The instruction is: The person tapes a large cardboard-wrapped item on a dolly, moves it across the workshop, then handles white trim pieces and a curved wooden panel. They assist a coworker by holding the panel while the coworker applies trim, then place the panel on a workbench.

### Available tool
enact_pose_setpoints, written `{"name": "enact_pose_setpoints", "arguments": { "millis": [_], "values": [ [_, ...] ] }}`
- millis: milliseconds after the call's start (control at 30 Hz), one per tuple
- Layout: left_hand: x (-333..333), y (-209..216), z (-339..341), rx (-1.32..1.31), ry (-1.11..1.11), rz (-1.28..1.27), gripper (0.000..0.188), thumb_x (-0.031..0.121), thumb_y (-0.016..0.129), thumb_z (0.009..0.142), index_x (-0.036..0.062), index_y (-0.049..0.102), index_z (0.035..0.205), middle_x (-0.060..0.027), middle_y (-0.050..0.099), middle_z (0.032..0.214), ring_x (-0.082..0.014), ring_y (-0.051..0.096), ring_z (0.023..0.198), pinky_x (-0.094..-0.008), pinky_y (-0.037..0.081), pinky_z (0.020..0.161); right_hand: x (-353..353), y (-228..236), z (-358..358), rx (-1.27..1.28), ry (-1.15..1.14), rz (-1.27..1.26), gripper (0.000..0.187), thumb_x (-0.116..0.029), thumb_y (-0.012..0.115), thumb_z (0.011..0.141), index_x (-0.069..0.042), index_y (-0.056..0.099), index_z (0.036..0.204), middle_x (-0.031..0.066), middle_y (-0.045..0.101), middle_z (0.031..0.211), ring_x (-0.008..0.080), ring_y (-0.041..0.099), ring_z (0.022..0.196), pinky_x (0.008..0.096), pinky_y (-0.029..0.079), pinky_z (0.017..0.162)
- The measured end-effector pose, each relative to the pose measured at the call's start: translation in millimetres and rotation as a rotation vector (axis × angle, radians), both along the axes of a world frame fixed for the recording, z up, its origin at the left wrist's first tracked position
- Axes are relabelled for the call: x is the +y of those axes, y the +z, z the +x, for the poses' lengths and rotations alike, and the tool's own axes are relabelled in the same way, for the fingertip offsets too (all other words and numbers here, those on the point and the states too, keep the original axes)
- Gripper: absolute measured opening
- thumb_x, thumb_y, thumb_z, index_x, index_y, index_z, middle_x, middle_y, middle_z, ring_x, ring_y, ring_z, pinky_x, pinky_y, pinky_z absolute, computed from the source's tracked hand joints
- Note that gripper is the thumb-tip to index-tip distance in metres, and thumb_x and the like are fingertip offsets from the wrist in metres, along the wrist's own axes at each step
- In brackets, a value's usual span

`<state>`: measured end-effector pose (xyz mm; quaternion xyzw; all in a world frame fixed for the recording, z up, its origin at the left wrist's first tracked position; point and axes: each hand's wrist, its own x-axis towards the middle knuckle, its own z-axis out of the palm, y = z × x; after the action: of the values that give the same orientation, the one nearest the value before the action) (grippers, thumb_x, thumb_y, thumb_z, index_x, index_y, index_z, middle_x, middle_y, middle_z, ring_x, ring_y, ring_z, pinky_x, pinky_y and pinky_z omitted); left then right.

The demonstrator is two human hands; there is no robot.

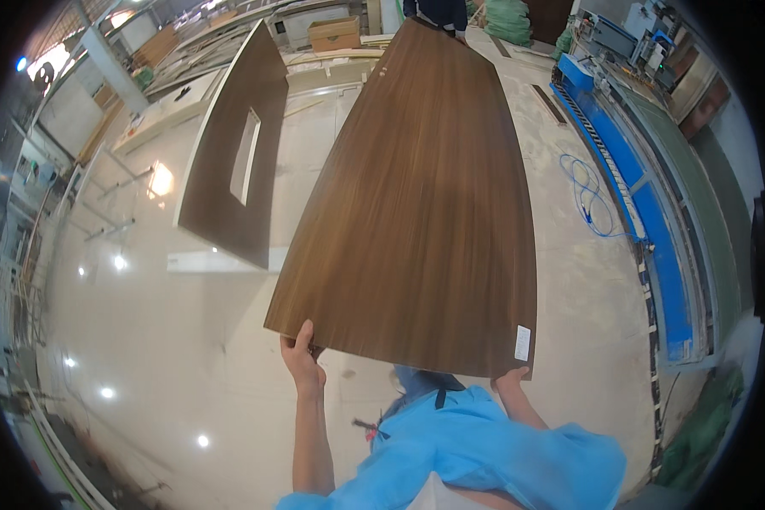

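Observation:
A long brown wood-grain panel (425, 195) stretches away from me, held off the floor. My left hand (303, 359) grips its near edge close to the left corner, thumb on top and fingers underneath. Near the right corner my right hand (510, 379) is closed on the same edge, its fingers partly hidden below the panel. A small white label (523, 343) is stuck on the surface by that corner. At the far end a person in dark clothing (440, 12) stands against the panel, with one hand beside its edge.
Left of the panel stands another brown board (229, 153) with a rectangular cutout. A long blue machine (629, 204) runs along the right side, with a coiled blue hose (591, 200) on the floor. A cardboard box (334, 34) and a green sack (508, 21) are at the back.

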<state>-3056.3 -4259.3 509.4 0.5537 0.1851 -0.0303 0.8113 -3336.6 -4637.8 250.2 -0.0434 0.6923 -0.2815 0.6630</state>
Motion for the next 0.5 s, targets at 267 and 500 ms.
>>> {"name": "enact_pose_setpoints", "arguments": {
  "millis": [267, 500],
  "values": [
    [96, -12, 156, 0.047, -0.077, 0.051, 0.056, 0.022, 0.072, 0.089, 0.0100, 0.049, 0.138, -0.0063, 0.058, 0.129, -0.0210, 0.059, 0.111, -0.0403, 0.057, 0.085, 110, -43, 143, -0.508, -0.016, -0.089, 0.095, -0.077, 0.021, 0.094, -0.002, 0.035, 0.151, 0.0139, 0.043, 0.151, 0.0319, 0.041, 0.138, 0.0406, 0.035, 0.115],
    [138, -37, 279, 0.111, -0.177, -0.020, 0.075, 0.045, 0.070, 0.090, 0.0134, 0.038, 0.150, -0.0079, 0.045, 0.147, -0.0256, 0.043, 0.132, -0.0465, 0.038, 0.109, 153, -16, 252, 0.183, -0.184, -0.098, 0.107, -0.082, 0.038, 0.087, 0.011, 0.045, 0.140, 0.0250, 0.054, 0.139, 0.0366, 0.053, 0.128, 0.0427, 0.044, 0.106]
  ]
}}
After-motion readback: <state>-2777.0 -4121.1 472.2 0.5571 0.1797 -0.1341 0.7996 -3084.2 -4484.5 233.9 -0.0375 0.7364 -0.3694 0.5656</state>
